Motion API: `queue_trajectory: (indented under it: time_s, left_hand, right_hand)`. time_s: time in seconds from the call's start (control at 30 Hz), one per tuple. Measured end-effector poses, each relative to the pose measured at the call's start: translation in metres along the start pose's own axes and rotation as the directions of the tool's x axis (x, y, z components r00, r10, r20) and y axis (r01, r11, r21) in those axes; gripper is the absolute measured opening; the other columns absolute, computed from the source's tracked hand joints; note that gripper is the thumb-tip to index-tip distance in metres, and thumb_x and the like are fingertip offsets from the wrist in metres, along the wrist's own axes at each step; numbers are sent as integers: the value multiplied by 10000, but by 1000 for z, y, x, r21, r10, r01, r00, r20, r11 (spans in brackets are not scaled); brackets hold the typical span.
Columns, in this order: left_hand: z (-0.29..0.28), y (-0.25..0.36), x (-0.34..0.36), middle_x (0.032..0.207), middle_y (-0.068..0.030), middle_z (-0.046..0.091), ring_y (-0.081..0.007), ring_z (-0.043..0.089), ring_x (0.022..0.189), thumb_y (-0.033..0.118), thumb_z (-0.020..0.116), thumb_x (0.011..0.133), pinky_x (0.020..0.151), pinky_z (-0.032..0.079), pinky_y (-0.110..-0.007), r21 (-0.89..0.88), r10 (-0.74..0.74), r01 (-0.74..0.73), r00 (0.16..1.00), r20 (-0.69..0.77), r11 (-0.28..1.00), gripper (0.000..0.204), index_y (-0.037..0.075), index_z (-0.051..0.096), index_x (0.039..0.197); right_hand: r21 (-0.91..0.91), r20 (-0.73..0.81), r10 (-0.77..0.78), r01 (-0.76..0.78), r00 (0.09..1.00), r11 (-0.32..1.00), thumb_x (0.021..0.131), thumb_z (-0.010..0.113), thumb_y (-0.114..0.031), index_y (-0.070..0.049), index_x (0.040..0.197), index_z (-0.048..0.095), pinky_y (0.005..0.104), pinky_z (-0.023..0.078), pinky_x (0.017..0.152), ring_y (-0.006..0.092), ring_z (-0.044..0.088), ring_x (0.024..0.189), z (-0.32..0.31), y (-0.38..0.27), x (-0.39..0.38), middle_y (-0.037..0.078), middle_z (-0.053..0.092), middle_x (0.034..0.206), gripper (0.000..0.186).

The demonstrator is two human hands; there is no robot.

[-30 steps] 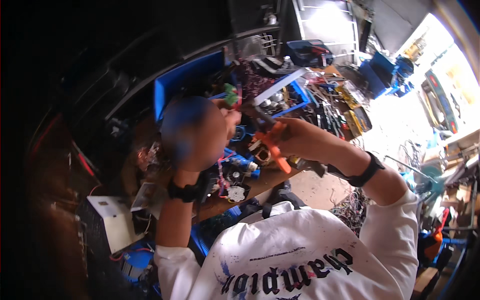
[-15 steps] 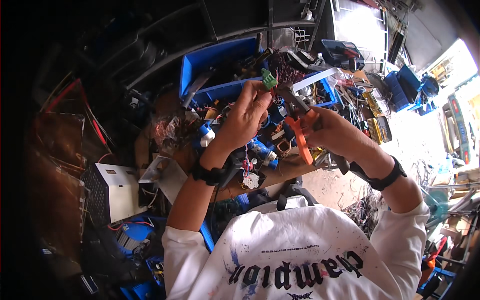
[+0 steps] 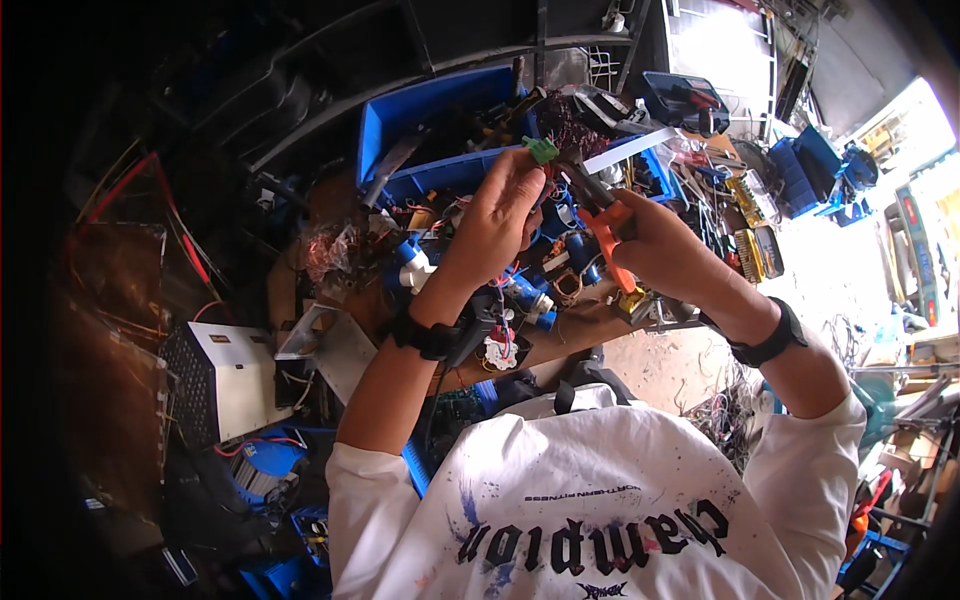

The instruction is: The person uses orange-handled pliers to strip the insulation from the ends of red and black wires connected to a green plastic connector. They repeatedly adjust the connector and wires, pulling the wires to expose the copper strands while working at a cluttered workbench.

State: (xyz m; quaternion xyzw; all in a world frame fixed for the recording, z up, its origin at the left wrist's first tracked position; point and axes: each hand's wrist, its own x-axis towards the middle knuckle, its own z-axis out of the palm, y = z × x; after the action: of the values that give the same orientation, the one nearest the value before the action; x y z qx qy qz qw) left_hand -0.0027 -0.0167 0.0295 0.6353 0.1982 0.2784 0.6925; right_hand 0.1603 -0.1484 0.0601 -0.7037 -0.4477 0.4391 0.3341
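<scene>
- My left hand (image 3: 495,225) pinches a small green connector (image 3: 541,150) at its fingertips, raised above the cluttered bench.
- My right hand (image 3: 665,250) is closed around orange-handled pliers (image 3: 600,215), their tip just beside the connector.
- A blue bin (image 3: 420,135) sits behind both.

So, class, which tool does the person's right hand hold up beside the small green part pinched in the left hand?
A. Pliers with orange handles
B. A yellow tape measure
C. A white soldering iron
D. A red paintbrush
A: the right hand closes around orange-handled pliers, whose dark tip points toward the small green part that the left hand pinches at its fingertips.
</scene>
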Motion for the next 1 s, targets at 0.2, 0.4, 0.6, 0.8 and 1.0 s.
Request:
queue_trajectory:
  time_s: [0.2, 0.4, 0.6, 0.8, 1.0]
  left_hand:
    - [4, -1, 3, 831, 69, 523, 1, 444, 591, 285, 468, 1005, 460, 345, -147, -66, -61, 59, 997, -41, 996, 250, 116, 514, 1183]
    - [2, -7, 8, 878, 53, 563, -4, 468, 628, 286, 471, 1003, 507, 382, -159, 37, -51, 54, 996, -78, 998, 282, 109, 529, 1215]
    - [0, -15, 10, 896, 43, 568, -3, 455, 597, 297, 491, 994, 458, 346, -152, 99, -2, 12, 996, -94, 995, 313, 144, 535, 1264]
    - [-2, -5, 10, 943, 27, 565, -25, 440, 591, 294, 460, 1003, 464, 333, -164, -47, -115, 113, 992, -48, 993, 317, 124, 538, 1259]
    - [-11, -1, 9, 955, 11, 563, -42, 430, 608, 280, 430, 1010, 469, 307, -173, -255, -222, 233, 972, 71, 938, 325, 106, 530, 1265]
  right_hand:
    - [-238, -141, -229, 191, 963, 952, 729, 485, 92, 15, 1227, 475, 263, 468, 720, 133, 589, 827, 6, 13, 11, 72, 603, 915, 504]
    - [-277, -162, -199, 149, 967, 949, 756, 527, 23, 46, 1117, 507, 396, 489, 789, 360, 636, 945, 7, 3, 10, 231, 639, 971, 363]
    - [-236, -101, -117, 90, 988, 968, 759, 527, 28, 49, 1085, 508, 390, 491, 794, 352, 639, 948, 8, -10, 10, 220, 641, 949, 328]
    - [-314, -121, -131, 87, 984, 945, 734, 532, 32, 7, 1170, 500, 341, 484, 767, 265, 633, 919, 9, -6, 12, 166, 630, 979, 438]
    - [-351, -89, -121, 82, 989, 933, 764, 564, -14, 42, 1089, 521, 382, 495, 795, 345, 640, 944, 5, -10, 10, 213, 641, 965, 333]
